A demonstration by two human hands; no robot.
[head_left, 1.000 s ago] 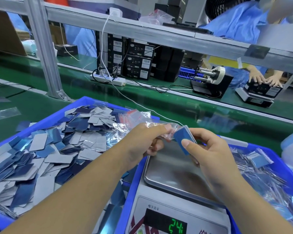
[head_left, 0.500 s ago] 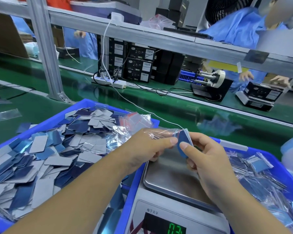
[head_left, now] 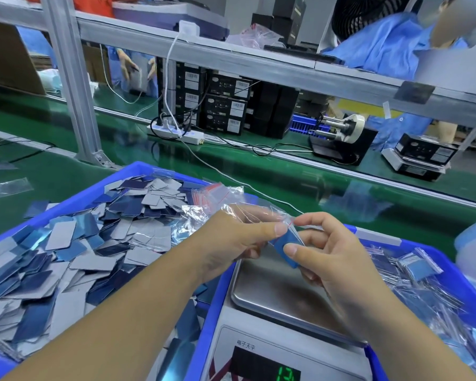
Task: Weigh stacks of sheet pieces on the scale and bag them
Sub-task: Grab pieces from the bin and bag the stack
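My left hand [head_left: 231,243] pinches the mouth of a clear bag [head_left: 254,213] while my right hand [head_left: 330,259] grips a blue stack [head_left: 285,244], feeding it in above the scale [head_left: 275,292]. I judge bagging underway; next, push the stack fully inside and seal.

Left hand [head_left: 232,243] and right hand [head_left: 327,254] meet above the steel pan of the scale [head_left: 280,292], both pinching a stack of blue sheet pieces [head_left: 286,244] half inside a clear bag [head_left: 254,213]. Left of the grip, a blue bin [head_left: 99,188] holds loose blue and grey pieces; right of it, a second bin [head_left: 451,273] holds filled bags. Below, green digits [head_left: 287,374] glow.
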